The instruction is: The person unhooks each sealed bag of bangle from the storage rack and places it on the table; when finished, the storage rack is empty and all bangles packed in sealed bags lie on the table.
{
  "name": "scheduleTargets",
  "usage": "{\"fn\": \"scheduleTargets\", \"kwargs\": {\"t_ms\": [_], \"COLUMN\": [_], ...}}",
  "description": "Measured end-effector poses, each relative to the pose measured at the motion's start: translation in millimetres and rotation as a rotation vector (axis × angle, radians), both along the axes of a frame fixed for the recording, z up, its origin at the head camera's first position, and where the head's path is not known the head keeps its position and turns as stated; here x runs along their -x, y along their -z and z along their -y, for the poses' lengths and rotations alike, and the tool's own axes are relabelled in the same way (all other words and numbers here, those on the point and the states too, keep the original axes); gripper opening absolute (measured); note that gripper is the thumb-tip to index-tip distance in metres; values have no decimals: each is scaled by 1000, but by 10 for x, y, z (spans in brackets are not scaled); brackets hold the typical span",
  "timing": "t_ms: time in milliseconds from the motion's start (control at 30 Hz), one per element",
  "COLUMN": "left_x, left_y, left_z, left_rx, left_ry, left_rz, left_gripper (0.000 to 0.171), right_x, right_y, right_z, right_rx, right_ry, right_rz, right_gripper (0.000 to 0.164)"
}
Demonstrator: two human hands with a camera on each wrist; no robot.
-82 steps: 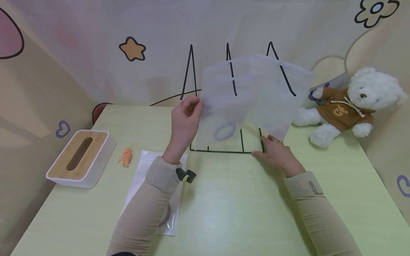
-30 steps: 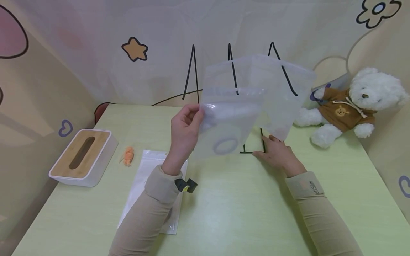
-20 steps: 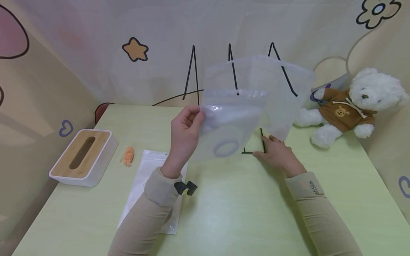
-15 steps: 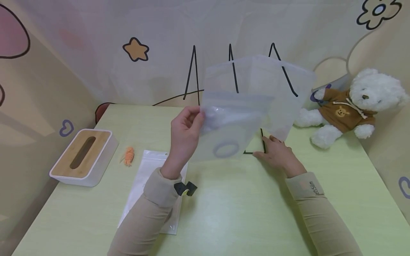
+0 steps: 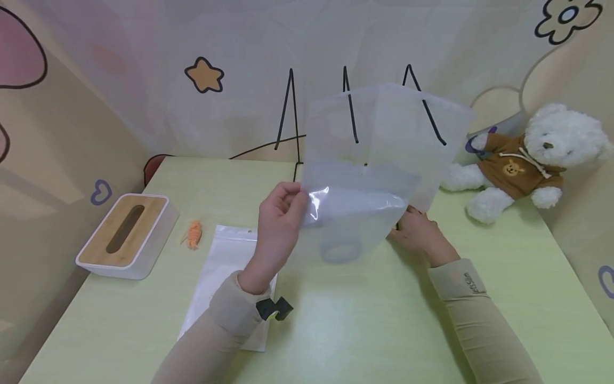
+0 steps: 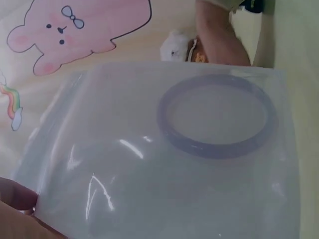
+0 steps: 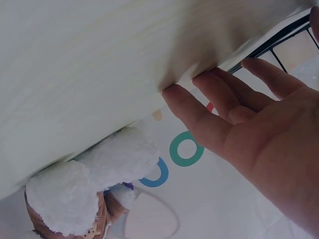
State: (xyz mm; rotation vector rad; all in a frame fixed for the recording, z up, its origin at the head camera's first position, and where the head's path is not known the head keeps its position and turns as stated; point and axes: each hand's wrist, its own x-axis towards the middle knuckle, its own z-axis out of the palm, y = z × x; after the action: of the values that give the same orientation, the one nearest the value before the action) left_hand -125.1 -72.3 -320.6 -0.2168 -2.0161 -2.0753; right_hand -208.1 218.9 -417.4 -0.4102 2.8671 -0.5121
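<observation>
My left hand [image 5: 278, 229] pinches the left edge of a translucent zip bag [image 5: 364, 197] and holds it above the table. A pale purple ring [image 6: 214, 151] lies inside that bag, plain in the left wrist view. Behind it stands a black wire display rack [image 7: 279, 42] with hooks; translucent bags [image 5: 403, 128] overlap on its middle and right hooks. Low at the rack's right side is my right hand [image 5: 424, 234]. In the right wrist view its fingers stretch out and the fingertips touch the tabletop beside the wire. The bags hide most of the rack's base.
A white packet [image 5: 230, 266] lies flat under my left forearm. Further left are an orange yarn bundle [image 5: 194, 234] and a tissue box [image 5: 127, 229] with a wooden lid. A white teddy bear [image 5: 527, 154] sits at the back right. A printed wall backs the table.
The bag in my left hand has come down and away from the middle hook's tip, its small hole now below it. My left hand has sunk with it. The right hand stays at the rack's side.
</observation>
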Motion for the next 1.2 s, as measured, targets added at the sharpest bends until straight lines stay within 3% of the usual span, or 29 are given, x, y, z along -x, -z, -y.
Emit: {"fn": "scheduleTargets", "kwargs": {"t_ms": [200, 433, 700, 1200], "left_x": [-134, -49, 11, -10], "left_y": [137, 282, 356, 538], "left_z": [-45, -7, 52, 190], "left_rx": [-2, 35, 87, 215], "left_ry": [-4, -70, -72, -37], "left_rz": [121, 170, 240, 372], "left_gripper": [17, 16, 17, 22], "right_x": [-14, 28, 50, 29], "right_y": [16, 19, 28, 0], "right_z": [2, 21, 27, 40], "right_rx": [-4, -28, -39, -28], "right_ry": [-11, 23, 35, 22], "right_rz": [-36, 39, 53, 45], "right_gripper": [55, 71, 73, 80]}}
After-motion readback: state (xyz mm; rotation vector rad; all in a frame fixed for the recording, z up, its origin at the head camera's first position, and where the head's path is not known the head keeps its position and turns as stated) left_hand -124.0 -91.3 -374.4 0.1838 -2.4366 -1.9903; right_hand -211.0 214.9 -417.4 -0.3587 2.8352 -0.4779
